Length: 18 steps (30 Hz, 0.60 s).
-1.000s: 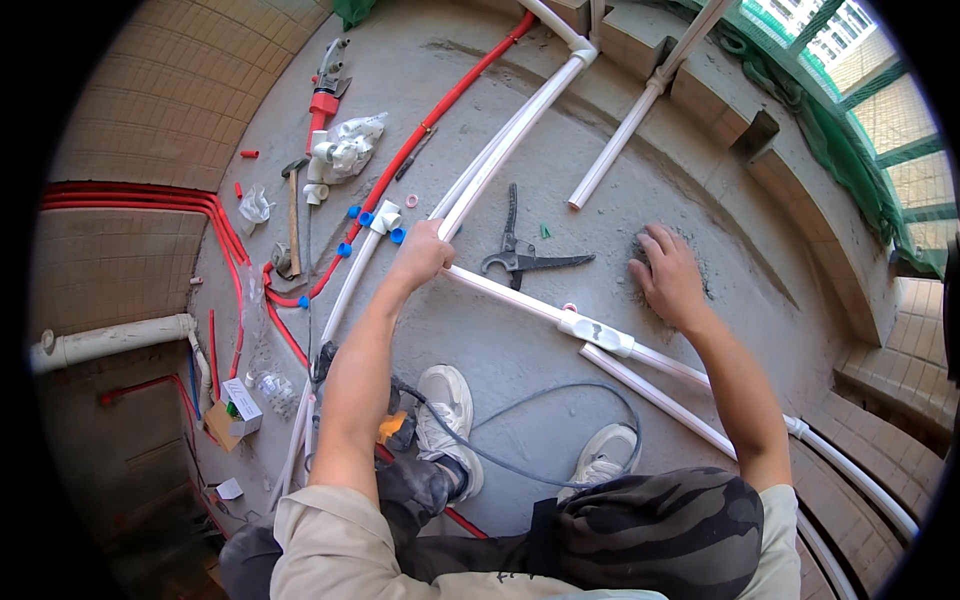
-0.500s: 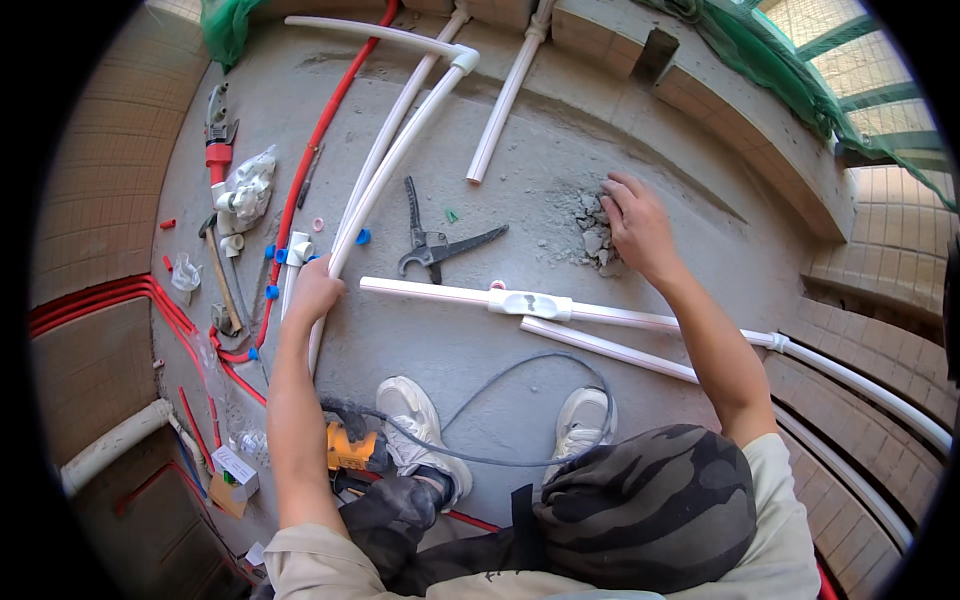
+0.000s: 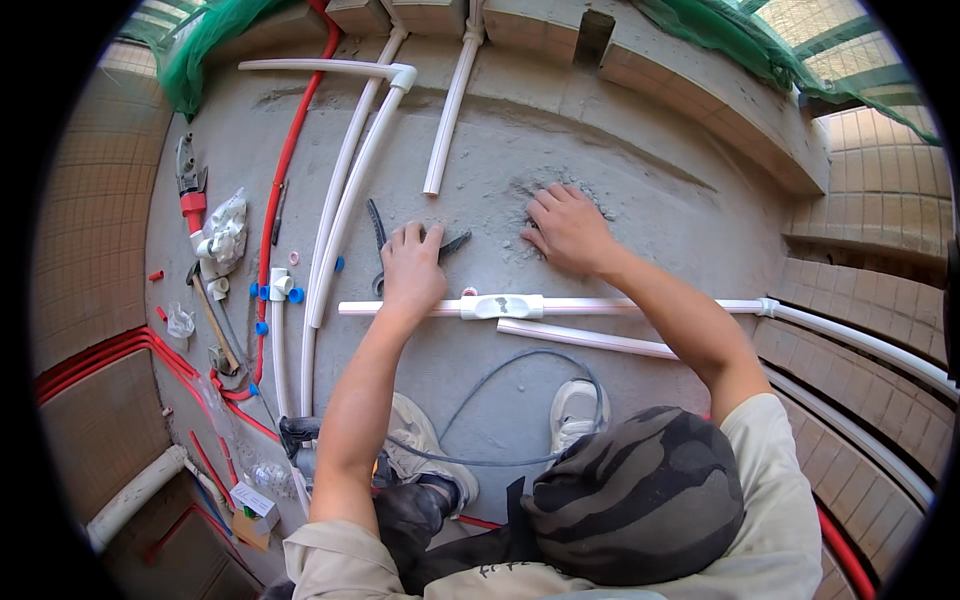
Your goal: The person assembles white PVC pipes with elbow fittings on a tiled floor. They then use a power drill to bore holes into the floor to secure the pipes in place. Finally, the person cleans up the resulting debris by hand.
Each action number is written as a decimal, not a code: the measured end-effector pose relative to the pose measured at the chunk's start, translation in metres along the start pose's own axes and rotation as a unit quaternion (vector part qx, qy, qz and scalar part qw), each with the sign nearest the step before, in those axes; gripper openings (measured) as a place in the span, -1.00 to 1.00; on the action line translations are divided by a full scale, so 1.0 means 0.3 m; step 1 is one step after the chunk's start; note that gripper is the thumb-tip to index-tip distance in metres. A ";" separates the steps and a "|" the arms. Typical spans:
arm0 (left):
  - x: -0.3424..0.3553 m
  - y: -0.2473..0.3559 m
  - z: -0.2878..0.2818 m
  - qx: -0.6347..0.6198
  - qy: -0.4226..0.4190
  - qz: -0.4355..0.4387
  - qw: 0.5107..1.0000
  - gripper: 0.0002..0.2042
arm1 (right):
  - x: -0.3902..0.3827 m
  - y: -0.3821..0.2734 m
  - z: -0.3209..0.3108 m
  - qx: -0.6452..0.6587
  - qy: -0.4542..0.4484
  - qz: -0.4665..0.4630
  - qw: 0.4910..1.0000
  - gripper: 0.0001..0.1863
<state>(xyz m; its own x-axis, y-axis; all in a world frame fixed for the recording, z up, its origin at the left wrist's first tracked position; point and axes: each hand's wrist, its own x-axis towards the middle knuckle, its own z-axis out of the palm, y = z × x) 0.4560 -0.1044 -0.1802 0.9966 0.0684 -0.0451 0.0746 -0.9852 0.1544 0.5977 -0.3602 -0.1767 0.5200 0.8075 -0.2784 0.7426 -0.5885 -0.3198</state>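
My left hand (image 3: 412,268) reaches over a black pipe cutter (image 3: 456,243) on the concrete floor, its fingers slightly apart and nothing seen in them. It hides the cutter's middle. My right hand (image 3: 570,228) rests on a patch of grey rubble (image 3: 606,208), fingers bent and spread; the undersides of the fingers are hidden. Crosswise below both hands runs a white pipe (image 3: 590,306), with a white oblong piece (image 3: 502,306) bearing a dark smudge along it. A shorter white pipe (image 3: 590,338) lies just nearer. Further left is a long white pipe (image 3: 352,190) with an elbow (image 3: 403,78).
A grey cord (image 3: 470,390) loops by my shoes. To the left lie a red pipe (image 3: 290,165), a tee fitting (image 3: 282,285) with blue caps, a hammer (image 3: 213,318), a bag of fittings (image 3: 226,232) and a red-collared tool (image 3: 192,203). A stepped ledge (image 3: 700,110) borders the far right.
My left hand has let go of the elbowed white pipe and moved right, over the pipe cutter. My right hand has shifted over the rubble, covering more of it. The view has turned slightly.
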 end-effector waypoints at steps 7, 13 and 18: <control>-0.025 -0.088 -0.023 0.056 -0.009 -0.040 0.998 -0.89 | 0.022 0.045 0.135 -0.069 0.286 -0.153 0.943 -0.49; -0.045 -0.042 -0.105 0.100 -0.079 -0.120 0.985 -0.79 | -0.050 0.040 0.018 0.018 0.049 -0.036 0.998 -0.56; 0.119 0.224 -0.017 -0.233 0.033 0.095 0.967 -0.42 | -0.143 0.146 0.056 0.152 0.322 -0.009 0.935 -0.57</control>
<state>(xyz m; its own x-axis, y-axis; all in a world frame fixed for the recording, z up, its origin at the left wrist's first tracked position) 0.4968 -0.1675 -0.1665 0.9928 -0.0809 0.0886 -0.1175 -0.8038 0.5832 0.6010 -0.4212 -0.1941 0.7269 0.6175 0.3004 0.6507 -0.4795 -0.5888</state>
